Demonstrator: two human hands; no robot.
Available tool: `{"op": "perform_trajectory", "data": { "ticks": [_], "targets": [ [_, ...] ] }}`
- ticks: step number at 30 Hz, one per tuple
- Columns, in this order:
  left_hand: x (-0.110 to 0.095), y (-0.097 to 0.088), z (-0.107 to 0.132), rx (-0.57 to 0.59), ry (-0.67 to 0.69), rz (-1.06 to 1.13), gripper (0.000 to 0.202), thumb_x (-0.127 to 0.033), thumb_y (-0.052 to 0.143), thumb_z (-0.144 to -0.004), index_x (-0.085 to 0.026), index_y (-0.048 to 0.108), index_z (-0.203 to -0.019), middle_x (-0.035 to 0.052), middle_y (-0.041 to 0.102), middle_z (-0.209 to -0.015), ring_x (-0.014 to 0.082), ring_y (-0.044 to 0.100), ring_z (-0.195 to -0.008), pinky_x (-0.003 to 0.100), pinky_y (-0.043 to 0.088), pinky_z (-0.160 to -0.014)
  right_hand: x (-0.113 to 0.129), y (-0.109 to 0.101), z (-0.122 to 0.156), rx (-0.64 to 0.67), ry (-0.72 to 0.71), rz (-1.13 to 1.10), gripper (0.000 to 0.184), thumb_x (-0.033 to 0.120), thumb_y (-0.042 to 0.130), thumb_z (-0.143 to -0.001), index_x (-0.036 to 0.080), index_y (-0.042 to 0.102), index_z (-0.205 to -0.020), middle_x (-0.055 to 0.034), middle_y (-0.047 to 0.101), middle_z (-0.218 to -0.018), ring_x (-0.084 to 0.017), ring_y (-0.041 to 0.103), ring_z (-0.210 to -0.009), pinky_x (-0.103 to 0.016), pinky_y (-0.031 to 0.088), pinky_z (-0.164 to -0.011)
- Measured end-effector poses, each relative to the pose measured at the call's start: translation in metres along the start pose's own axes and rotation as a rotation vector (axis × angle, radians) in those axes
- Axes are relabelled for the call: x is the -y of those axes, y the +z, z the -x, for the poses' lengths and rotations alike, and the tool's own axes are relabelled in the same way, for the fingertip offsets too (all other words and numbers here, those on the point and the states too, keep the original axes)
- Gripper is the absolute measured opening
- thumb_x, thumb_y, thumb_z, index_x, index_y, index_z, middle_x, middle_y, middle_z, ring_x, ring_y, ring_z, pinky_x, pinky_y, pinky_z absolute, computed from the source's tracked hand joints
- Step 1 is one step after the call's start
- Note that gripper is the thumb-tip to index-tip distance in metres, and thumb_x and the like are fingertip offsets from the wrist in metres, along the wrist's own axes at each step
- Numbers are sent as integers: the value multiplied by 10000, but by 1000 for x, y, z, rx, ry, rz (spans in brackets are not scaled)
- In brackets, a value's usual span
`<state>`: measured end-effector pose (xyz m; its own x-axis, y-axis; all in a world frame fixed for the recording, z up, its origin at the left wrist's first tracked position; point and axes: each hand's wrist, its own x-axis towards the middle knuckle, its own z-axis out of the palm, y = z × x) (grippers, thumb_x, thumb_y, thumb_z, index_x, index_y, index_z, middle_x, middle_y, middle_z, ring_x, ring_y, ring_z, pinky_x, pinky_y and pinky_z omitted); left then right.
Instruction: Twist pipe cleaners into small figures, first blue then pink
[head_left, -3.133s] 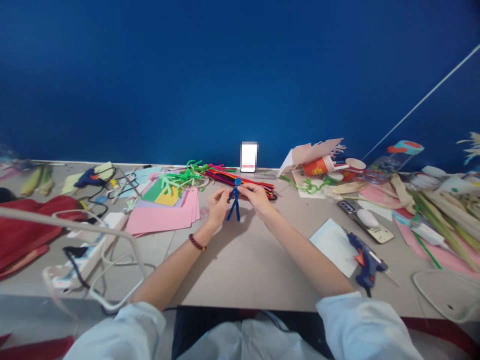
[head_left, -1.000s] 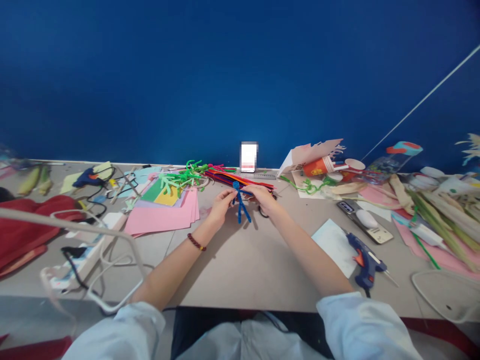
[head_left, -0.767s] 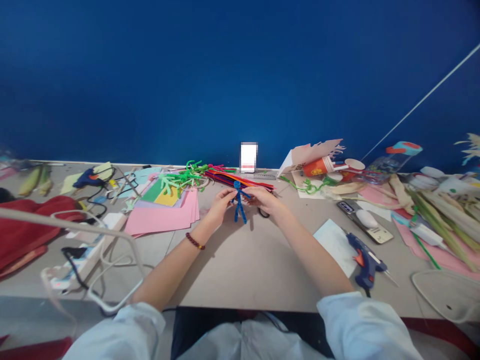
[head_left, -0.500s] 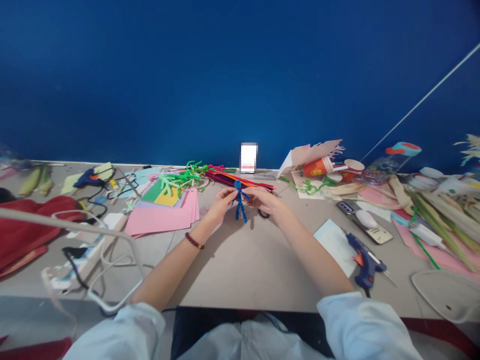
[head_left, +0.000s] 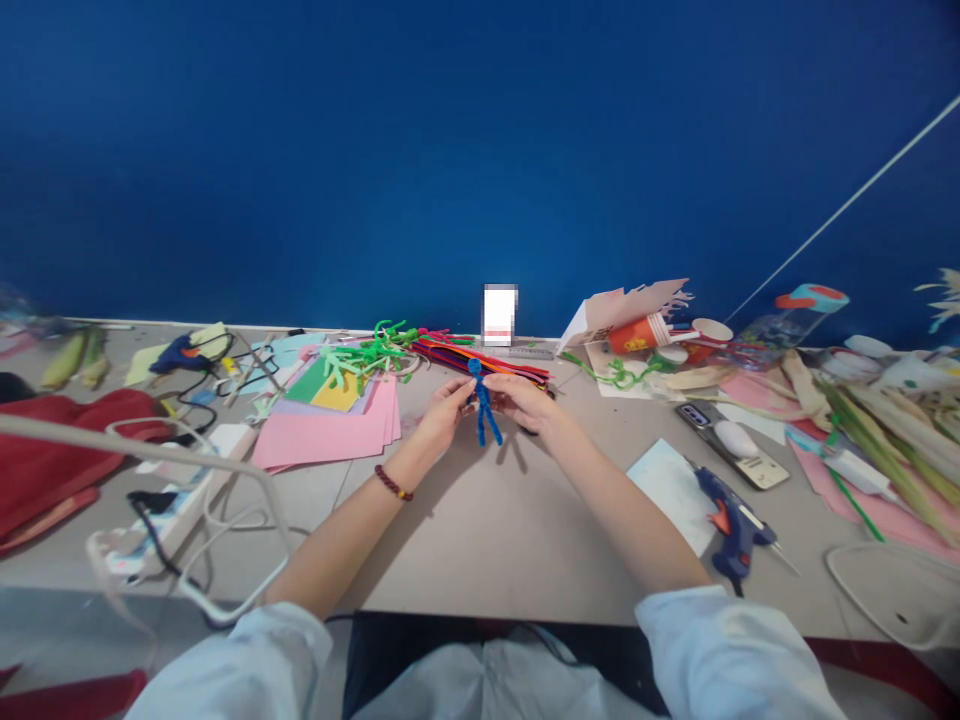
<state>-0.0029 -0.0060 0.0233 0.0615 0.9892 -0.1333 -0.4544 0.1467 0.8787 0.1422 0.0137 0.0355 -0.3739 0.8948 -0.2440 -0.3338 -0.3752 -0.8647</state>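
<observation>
- The blue pipe-cleaner figure (head_left: 481, 404) stands upright in the air between the two hands, with a round loop head and two long legs hanging down. It sits just in front of the coloured bundle, over the tabletop; whether its feet touch the table I cannot tell.
- The left hand (head_left: 444, 412) is narrowly closed, its fingertips pinching the figure's left side near the top.
- The right hand (head_left: 523, 402) is also narrowly closed, its fingers holding the figure's other side at about arm height.
- A beaded red bracelet (head_left: 390, 483) circles the left wrist.
- A bundle of pipe cleaners (head_left: 480, 364) in red, orange and purple lies just behind the hands, beside a tangle of green pipe-cleaner pieces (head_left: 361, 354).
- A stack of coloured paper (head_left: 322, 432), pink on top, lies left of the hands on the grey table (head_left: 480, 540).
- Far right, an orange-red paper cup (head_left: 636, 335) lies on its side beside a tipped white paper cup (head_left: 709, 331); what is inside either is hidden.
- Beyond them, a clear plastic bottle (head_left: 772, 330) with a teal lid lies on its side; its contents are too small to tell.
- A blue glue gun (head_left: 733, 528) rests at the right, and another (head_left: 178, 354) rests at the left.
</observation>
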Motion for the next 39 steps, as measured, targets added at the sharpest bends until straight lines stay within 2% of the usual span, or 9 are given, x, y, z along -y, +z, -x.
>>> {"op": "perform_trajectory", "data": {
  "ticks": [4, 9, 19, 23, 28, 31, 35, 39],
  "targets": [
    [6, -3, -2, -3, 12, -8, 317, -334, 815, -535, -165, 642, -740, -21, 620, -665, 81, 545, -572, 201, 418, -539, 0, 2, 0, -53, 29, 10, 145, 226, 735, -610, 164, 644, -705, -9, 653, -647, -130, 597, -619, -234, 464, -578],
    [5, -4, -4, -9, 57, -86, 279, -337, 789, -584, -163, 649, -751, -20, 603, -656, 58, 511, -539, 176, 382, -493, 3, 5, 3, -53, 26, 32, 98, 224, 695, -634, 171, 622, -672, 15, 615, -599, -110, 565, -575, -215, 434, -537],
    [0, -3, -2, -20, 123, -175, 250, -343, 763, -593, -153, 655, -715, -25, 560, -568, 57, 444, -470, 195, 334, -448, 7, -5, 5, 16, -91, 202, 270, 378, 752, -638, 186, 637, -789, 27, 614, -662, -82, 557, -578, -199, 441, -557],
    [-3, -2, 0, -4, 217, -296, 244, -343, 736, -627, -152, 658, -757, -28, 552, -567, 61, 439, -473, 201, 354, -466, 3, -5, 2, 78, -114, 195, 282, 360, 769, -627, 178, 643, -801, 15, 640, -711, -91, 596, -625, -223, 482, -633],
    [0, -3, 0, 9, 351, -477, 204, -323, 664, -713, -163, 633, -837, -11, 589, -669, 79, 491, -544, 203, 383, -510, 0, -4, -1, -71, -131, 158, 273, 315, 795, -570, 156, 659, -745, 9, 643, -676, -91, 594, -578, -223, 497, -602],
    [0, -6, 2, 7, 478, -649, 159, -277, 612, -757, -171, 623, -875, -8, 593, -695, 90, 505, -577, 210, 393, -537, 2, -2, 0, -85, -126, 147, 251, 302, 795, -569, 157, 646, -710, 12, 639, -648, -90, 590, -556, -224, 501, -587],
    [-3, -8, 5, -11, 617, -891, 107, -238, 573, -786, -177, 639, -845, -2, 590, -712, 97, 505, -584, 219, 394, -545, 4, 0, 5, -57, -59, 167, 267, 321, 800, -572, 166, 621, -696, 10, 644, -635, -104, 607, -571, -232, 506, -580],
    [-6, -10, 4, -16, 730, -1003, 76, -208, 575, -787, -181, 645, -799, 9, 595, -751, 113, 524, -647, 231, 402, -578, 3, 1, 6, -56, -58, 232, 295, 356, 799, -573, 157, 597, -654, 4, 641, -623, -93, 594, -558, -201, 470, -535]
  ]
}}
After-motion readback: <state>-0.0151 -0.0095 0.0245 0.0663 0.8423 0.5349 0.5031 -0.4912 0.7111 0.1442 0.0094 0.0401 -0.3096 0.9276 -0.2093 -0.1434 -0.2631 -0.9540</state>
